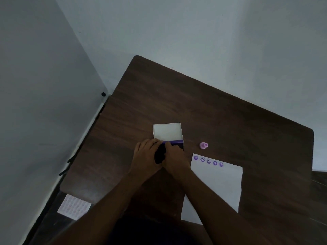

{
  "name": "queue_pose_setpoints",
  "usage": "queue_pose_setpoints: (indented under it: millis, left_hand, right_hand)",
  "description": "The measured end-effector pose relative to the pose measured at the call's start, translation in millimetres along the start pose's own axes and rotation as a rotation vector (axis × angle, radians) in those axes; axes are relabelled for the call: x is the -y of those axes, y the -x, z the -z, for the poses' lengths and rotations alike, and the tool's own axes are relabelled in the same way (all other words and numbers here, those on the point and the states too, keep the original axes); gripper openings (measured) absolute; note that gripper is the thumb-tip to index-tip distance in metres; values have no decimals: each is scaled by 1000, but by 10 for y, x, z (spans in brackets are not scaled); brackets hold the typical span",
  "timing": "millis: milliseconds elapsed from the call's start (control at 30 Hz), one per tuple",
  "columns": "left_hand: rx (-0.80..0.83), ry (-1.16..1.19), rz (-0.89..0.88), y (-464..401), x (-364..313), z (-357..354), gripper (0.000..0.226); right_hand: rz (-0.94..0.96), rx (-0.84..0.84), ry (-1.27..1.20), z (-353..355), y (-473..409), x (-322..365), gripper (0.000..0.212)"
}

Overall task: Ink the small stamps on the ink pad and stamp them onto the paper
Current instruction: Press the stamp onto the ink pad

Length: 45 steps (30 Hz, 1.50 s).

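The ink pad (174,142) lies in its purple case mid-table, with the white lid (167,131) folded open behind it. My left hand (146,154) grips the case's left side. My right hand (174,157) rests on top of the pad with its fingers curled down; anything inside them is hidden. A dark strip of the pad shows between the hands. A small pink stamp (203,145) stands alone on the table to the right of the pad. The white paper (219,184) lies at the right, and a row of several purple smiley prints (208,161) runs along its top edge.
The dark wooden table (194,103) sits close to a pale wall on the left and at the back. A white sheet with rows of pale round dots (74,206) lies below the table's near-left corner. A black knob (103,94) sticks out by the wall corner.
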<state>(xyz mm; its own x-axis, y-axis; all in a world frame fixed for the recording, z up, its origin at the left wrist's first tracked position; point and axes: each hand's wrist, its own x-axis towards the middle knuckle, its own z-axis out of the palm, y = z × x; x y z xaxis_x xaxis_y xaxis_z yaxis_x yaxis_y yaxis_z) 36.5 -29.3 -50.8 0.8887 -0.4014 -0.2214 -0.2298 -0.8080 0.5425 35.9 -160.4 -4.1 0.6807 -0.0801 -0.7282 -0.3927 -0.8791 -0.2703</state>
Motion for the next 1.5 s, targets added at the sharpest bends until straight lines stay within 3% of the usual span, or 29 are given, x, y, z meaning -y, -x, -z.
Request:
queue_pose_setpoints:
  millis: [167,533,733,833,967,1100,1367,1500]
  left_hand:
    - [92,21,60,-9,6,-16,78]
    - [66,43,45,26,-63,80,76]
    - [259,-17,121,-54,-161,176,71]
    - [137,-2,89,-35,-150,185,71]
    - [216,5,96,-15,-145,208,76]
    - [148,15,65,12,-151,208,78]
    - [210,-27,57,23,-171,277,77]
    - [166,1,39,29,-163,256,72]
  right_hand:
    - [-5,-37,-19,-12,6,17,51]
    - [-34,-41,-31,-34,20,-5,60]
    - [-48,-27,-32,-14,11,-19,63]
    - [-63,-17,-33,-19,-2,-15,66]
    - [-63,-29,-36,-41,-13,-15,65]
    - [-53,-57,-19,-61,-15,-30,65]
    - [-92,-58,-50,-120,-35,-30,64]
    - [-139,-33,-73,-129,-53,-6,65]
